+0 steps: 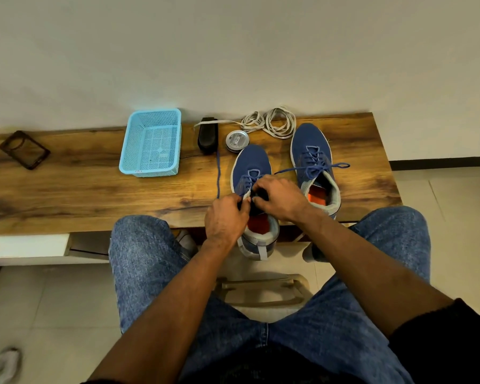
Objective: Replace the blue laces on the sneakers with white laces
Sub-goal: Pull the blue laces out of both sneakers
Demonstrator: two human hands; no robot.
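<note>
Wooden bench [67, 189] standing against a plain wall, person sitting before it. Near blue sneaker [251, 173] is overhanging the bench edge at 6 o'clock; second sneaker [312, 156] sitting at its 2 o'clock, fully laced. Left hand [226, 217] and right hand [277, 196] are both pinching at the upper eyelets, fingers curled. One blue lace [218, 173] end is trailing toward 11 o'clock. Judgement: unlacing step in hand. Next: drawing lace out row by row. White laces [269, 123] are lying coiled at 12 o'clock, untouched.
</note>
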